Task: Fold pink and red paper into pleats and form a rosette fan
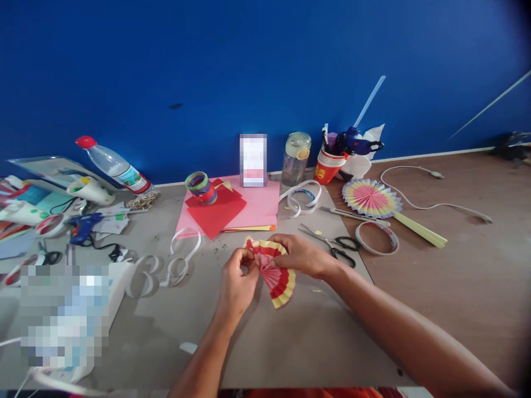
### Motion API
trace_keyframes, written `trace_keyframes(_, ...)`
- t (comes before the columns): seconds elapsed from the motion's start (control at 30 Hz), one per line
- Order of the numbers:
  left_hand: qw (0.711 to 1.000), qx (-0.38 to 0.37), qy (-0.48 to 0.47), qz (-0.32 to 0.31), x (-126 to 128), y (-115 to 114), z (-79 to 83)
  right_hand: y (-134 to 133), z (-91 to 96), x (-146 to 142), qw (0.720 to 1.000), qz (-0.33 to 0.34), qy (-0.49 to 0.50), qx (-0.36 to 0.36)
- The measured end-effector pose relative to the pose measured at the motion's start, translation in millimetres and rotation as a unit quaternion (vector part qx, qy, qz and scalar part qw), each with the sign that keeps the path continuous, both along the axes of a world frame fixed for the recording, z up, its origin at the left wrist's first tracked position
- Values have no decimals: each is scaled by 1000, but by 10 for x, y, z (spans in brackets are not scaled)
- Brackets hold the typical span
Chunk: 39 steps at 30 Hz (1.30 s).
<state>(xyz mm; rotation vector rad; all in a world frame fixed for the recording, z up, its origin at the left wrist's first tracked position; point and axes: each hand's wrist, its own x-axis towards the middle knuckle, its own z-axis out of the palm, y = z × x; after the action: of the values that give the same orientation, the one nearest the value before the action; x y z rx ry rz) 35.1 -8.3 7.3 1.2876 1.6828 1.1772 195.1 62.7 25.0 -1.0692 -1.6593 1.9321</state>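
Observation:
A pleated paper fan, pink at the core with red and yellow bands, lies half spread on the grey board. My left hand pinches its folded centre at the left side. My right hand grips the top edge of the pleats from the right. Both hands have fingers closed on the paper.
Scissors lie right of my hands, beside a tape ring and a finished pastel fan on a stick. Behind are pink and red paper sheets, tape rolls, a jar, a cup of tools. A glue gun and a bottle sit at the left.

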Motion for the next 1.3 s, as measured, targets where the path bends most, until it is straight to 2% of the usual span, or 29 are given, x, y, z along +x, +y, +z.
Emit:
trace_keyframes(0.17,998,17,68,-7,41,-26,21,-17,-6,-20,996,-2,-73,44)
trace_keyframes(0.43,991,42,107,-66,31,-56,-5,-32,-46,-32,995,-39,-81,29)
trace_keyframes(0.57,985,57,136,-87,33,-73,17,-26,-74,-37,991,-62,-101,56)
trace_keyframes(0.97,982,72,169,-50,63,-83,-31,-41,-79,-49,990,-45,-116,71)
trace_keyframes(1.1,980,62,183,-36,83,-88,-30,-44,-22,-51,986,-29,-141,82)
trace_keyframes(1.2,980,60,187,-33,86,-87,-15,-28,38,-42,985,-21,-113,130)
trace_keyframes(1.3,978,62,194,-36,83,-86,10,-15,53,-34,985,-40,-64,154)
